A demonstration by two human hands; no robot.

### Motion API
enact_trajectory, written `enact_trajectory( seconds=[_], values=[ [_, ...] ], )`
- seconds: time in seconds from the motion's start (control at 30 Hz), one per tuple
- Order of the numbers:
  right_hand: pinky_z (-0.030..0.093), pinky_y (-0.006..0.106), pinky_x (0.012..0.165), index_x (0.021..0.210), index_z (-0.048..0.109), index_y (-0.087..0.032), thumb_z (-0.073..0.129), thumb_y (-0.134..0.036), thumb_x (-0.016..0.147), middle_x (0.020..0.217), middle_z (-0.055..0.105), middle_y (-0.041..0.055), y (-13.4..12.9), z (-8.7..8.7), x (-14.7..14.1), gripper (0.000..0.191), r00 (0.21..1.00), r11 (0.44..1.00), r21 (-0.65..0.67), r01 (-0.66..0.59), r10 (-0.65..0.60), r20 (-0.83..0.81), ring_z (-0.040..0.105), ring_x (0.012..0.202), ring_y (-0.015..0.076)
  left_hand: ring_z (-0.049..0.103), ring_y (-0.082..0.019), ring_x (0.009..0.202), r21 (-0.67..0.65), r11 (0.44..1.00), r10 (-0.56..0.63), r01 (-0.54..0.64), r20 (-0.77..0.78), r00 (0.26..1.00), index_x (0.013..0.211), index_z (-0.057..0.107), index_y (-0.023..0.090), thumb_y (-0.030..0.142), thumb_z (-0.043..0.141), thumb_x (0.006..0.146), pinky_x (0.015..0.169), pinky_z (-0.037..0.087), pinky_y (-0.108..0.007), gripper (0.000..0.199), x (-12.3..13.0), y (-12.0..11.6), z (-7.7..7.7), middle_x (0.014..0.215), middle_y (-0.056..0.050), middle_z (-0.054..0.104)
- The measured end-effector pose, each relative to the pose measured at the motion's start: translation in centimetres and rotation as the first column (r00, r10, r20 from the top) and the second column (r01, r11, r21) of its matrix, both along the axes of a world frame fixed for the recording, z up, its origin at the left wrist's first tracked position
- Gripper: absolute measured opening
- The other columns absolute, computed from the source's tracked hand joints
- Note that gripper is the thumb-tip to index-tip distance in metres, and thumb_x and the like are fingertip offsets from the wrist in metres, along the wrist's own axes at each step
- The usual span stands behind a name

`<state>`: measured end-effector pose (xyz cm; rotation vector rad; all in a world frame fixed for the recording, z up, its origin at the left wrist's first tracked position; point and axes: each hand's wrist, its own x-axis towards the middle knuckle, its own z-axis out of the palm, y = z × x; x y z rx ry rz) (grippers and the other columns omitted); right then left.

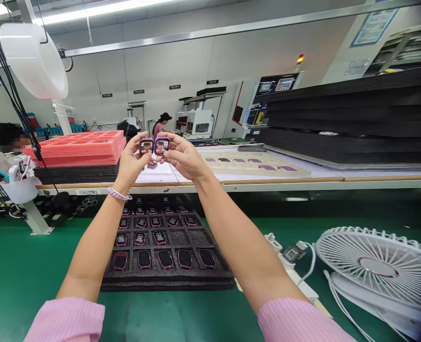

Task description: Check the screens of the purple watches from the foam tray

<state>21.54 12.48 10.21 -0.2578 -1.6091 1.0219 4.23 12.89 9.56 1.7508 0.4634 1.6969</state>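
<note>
Both hands are raised at shelf height, side by side. My left hand [134,159] pinches a purple-framed watch case [146,146] by its edge, its glossy face toward me. Beside it, my right hand [182,154] holds a second purple-framed watch case [161,146] between thumb and fingers. Reflections show on both faces. Below my forearms, a black foam tray [167,280] carries rows of similar cases in square pockets; some have white print on their faces, and the front row is dark and plain. Two pockets right of centre show no case.
A white fan [377,266] and a power strip with cables lie at the right. On the shelf [232,182] are pink foam trays [85,148], a pale tray of purple parts [253,164] and stacked black foam [349,118]. Other people sit beyond.
</note>
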Motion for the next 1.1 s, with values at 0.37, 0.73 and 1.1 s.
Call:
enact_trajectory(
  seconds=[0.37,0.73,1.1],
  values=[
    [0.055,0.031,0.069,0.120,0.057,-0.020,0.079,-0.025,0.068,0.094,0.062,0.0021,0.1,-0.2,-0.2,0.056,1.000,1.000,0.004,-0.007,0.008,-0.012,0.063,0.074,0.0179,0.062,-0.013,0.073,0.013,1.000,0.015,-0.015,0.026,1.000,0.123,0.061,0.024,0.019,0.076,0.072,0.062,0.054,-0.023,0.053,0.2,-0.2,-0.2,0.102,-0.005,0.063],
    [0.054,0.029,0.067,0.120,0.059,-0.021,0.071,-0.017,0.066,0.095,0.065,0.0014,0.1,-1.1,-0.2,0.055,0.999,0.999,-0.003,-0.041,0.041,-0.026,0.063,0.073,0.0170,0.066,-0.015,0.081,-0.004,1.000,0.008,-0.007,0.023,1.000,0.126,0.059,0.023,0.017,0.075,0.073,0.064,0.058,-0.023,0.056,-0.1,-0.4,-1.2,0.111,-0.007,0.065],
    [0.056,0.031,0.067,0.119,0.057,-0.019,0.077,-0.034,0.077,0.089,0.066,0.0010,0.4,-1.9,-0.4,0.049,0.999,0.999,-0.029,-0.037,0.038,0.011,0.066,0.069,0.0174,0.065,-0.009,0.061,0.064,0.997,0.034,-0.037,0.042,0.999,0.123,0.062,0.026,0.024,0.077,0.079,0.056,0.055,-0.018,0.046,-0.3,0.6,-2.4,0.101,-0.004,0.067]
  ],
)
